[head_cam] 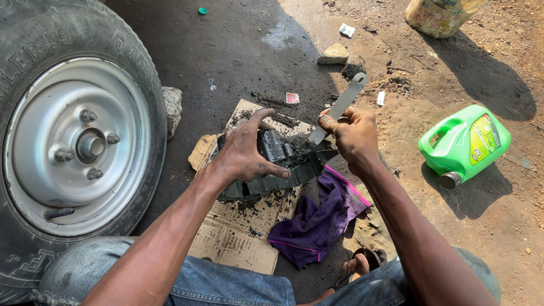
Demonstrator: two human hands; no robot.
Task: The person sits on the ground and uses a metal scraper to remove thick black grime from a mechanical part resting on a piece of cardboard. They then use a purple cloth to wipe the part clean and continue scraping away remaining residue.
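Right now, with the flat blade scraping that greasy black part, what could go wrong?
The metal blade in the right hand works close to the left hand steadying the black part; a slip on the grease could cut fingers. Scraped grime is dropping onto the cardboard and may soil the purple rag beside it.

I see a black, greasy part (pixel 281 162) under my left hand (pixel 245 151). My right hand (pixel 353 138) holds a flat grey metal blade (pixel 337 108). The cardboard (pixel 238 232) is light brown with black specks on it. A purple rag (pixel 316 221) with a pink edge lies at its right edge. The jug (pixel 464 143) is bright green with a yellow label. The tyre (pixel 15 35) is black, and its wheel (pixel 72 142) is silver-grey. My jeans (pixel 228 290) are blue. The ground is dark and oily near the tyre and sandy brown by the jug.
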